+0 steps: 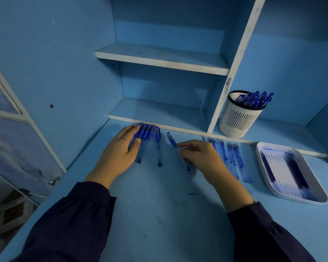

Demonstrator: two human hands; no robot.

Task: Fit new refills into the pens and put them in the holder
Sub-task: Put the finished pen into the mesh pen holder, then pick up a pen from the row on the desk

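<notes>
- Head-down view of a blue desk [159,214], with blue shelving [159,61] behind it at twelve o'clock.
- Left hand [117,152] at ten o'clock, laid flat with fingers straight and relaxed, resting on a row of pens [147,132]. Blue-capped, side by side against the back ledge. Nothing gripped.
- One loose pen [158,148] just beside that row, on its three o'clock side, untouched.
- Right hand [201,157] near the centre, fingers curled and pinching a single pen [171,139] by the barrel. Cap toward eleven o'clock, tip toward five. Lifted or lying on the desk: cannot tell.
- New refills [229,157] in clear sleeves, flat on the desk just beside the right hand, at its three o'clock.
- White tray [273,188] at four o'clock, holding what look like loose refills. Too blurred to say whether spent or fresh.
- White slotted pen holder [239,120] at two o'clock on the lowest shelf, crowded with standing pens [256,100], caps up.
- Progress, as a judgement: well under way, going by the full holder.
- Left to do: roughly half a dozen pens on the desk, most likely starting with the pinched one. Opening it, swapping the refill, closing it, then dropping it in the holder.
</notes>
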